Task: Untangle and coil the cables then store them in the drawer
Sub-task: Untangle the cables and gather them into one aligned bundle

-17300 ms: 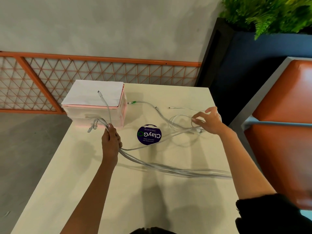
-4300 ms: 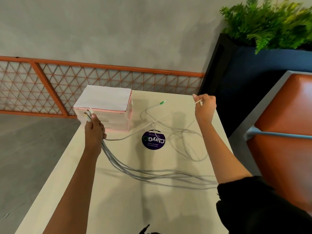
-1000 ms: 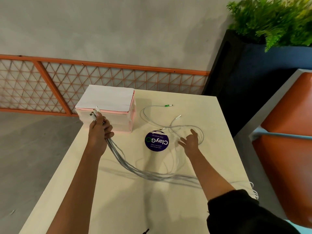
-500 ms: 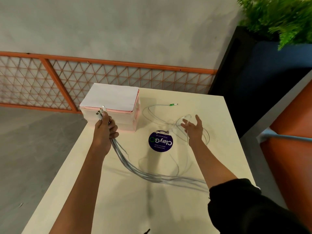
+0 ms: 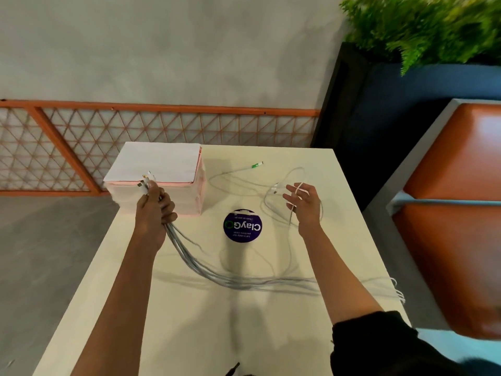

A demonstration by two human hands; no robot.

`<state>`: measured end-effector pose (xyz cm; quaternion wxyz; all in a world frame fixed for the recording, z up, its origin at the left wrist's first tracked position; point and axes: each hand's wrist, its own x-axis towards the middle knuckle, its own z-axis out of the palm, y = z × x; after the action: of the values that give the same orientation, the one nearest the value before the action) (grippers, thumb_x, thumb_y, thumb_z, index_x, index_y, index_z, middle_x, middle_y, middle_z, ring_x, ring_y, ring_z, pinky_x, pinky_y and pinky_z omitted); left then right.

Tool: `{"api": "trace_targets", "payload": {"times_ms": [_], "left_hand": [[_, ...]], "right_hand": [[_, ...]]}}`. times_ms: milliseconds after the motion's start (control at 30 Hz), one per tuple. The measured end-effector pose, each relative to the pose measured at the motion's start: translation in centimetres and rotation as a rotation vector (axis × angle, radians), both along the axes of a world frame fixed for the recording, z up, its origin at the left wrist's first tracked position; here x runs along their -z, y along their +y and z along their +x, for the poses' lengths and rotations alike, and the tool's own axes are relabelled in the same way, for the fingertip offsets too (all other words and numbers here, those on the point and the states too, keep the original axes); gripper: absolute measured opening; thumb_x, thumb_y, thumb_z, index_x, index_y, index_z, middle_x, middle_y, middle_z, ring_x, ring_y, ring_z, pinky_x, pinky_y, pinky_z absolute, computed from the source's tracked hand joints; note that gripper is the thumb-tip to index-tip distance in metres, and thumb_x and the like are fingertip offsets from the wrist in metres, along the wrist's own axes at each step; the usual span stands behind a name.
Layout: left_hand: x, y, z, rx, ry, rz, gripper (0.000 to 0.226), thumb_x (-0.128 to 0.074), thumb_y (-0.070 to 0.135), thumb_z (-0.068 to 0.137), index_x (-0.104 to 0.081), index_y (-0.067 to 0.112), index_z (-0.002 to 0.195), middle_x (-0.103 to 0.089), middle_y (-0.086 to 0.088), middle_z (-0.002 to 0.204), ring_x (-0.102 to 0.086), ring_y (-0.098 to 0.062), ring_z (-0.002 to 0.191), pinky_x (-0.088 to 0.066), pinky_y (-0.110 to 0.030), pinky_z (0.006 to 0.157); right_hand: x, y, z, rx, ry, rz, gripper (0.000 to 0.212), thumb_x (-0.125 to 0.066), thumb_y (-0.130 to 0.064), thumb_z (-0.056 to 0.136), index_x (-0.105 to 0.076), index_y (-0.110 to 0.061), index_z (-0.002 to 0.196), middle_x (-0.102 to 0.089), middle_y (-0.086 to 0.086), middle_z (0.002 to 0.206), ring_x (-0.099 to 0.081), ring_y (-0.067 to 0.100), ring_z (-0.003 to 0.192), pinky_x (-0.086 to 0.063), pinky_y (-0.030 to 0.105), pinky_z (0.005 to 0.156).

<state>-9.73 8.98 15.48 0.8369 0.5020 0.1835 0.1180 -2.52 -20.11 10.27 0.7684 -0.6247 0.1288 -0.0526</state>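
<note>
My left hand (image 5: 154, 213) grips a bundle of several grey-white cables (image 5: 230, 279) by their plug ends, which stick up above my fist in front of the white and pink drawer box (image 5: 162, 169). The bundle trails right across the table and off its right edge. My right hand (image 5: 305, 203) is raised with fingers spread, and a thin white cable (image 5: 291, 218) hangs over them. A loose cable with a green connector (image 5: 254, 165) lies on the table behind. The drawers look closed.
A cream table (image 5: 189, 321) carries a round purple sticker (image 5: 242, 226) in its middle. An orange lattice railing (image 5: 162, 126) runs behind. A dark planter with ferns (image 5: 406, 36) and an orange padded seat (image 5: 461, 213) stand to the right.
My right hand has lifted off the table and moved right, now with a thin white cable draped over its fingers. My left hand stays by the drawer box with the bundle.
</note>
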Motion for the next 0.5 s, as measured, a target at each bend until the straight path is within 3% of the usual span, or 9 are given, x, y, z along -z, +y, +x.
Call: {"api": "trace_targets", "payload": {"times_ms": [200,300,400,500], "left_hand": [[0.2,-0.3,0.0,0.012,-0.002,0.000,0.041,-0.036,0.038,0.103,-0.037,0.019,0.067,-0.028,0.012,0.043,-0.022,-0.002,0.035,-0.013,-0.015,0.037],[0.2,-0.7,-0.1,0.025,0.004,-0.002,0.041,-0.035,0.037,0.103,-0.036,0.019,0.067,-0.027,0.012,0.043,-0.021,-0.002,0.034,-0.013,-0.016,0.038],[0.3,-1.0,0.0,0.044,0.009,0.009,0.040,-0.035,0.036,0.103,-0.037,0.019,0.067,-0.028,0.012,0.043,-0.022,-0.002,0.035,-0.013,-0.016,0.038],[0.2,-1.3,0.0,0.052,0.004,0.017,0.040,-0.035,0.037,0.103,-0.038,0.019,0.067,-0.028,0.012,0.044,-0.022,-0.002,0.035,-0.013,-0.016,0.038]], "right_hand": [[2.3,-2.4,-2.4,0.166,0.192,0.081,0.031,-0.037,0.012,0.092,-0.045,-0.017,0.087,-0.063,0.023,0.108,-0.063,0.014,0.052,-0.047,0.019,0.047],[2.9,-3.5,-3.5,0.132,0.345,0.160,0.041,-0.036,0.013,0.092,-0.044,-0.021,0.113,-0.063,0.023,0.101,-0.061,0.020,0.051,-0.049,0.019,0.044],[2.8,-3.9,-4.1,0.028,0.347,0.097,0.049,-0.037,0.015,0.090,-0.050,-0.021,0.121,-0.063,0.017,0.092,-0.060,0.023,0.060,-0.052,0.022,0.051],[1.8,-3.5,-4.0,-0.064,0.237,-0.083,0.036,-0.038,0.013,0.088,-0.055,-0.012,0.107,-0.062,0.018,0.096,-0.060,0.024,0.059,-0.049,0.025,0.053]]}}
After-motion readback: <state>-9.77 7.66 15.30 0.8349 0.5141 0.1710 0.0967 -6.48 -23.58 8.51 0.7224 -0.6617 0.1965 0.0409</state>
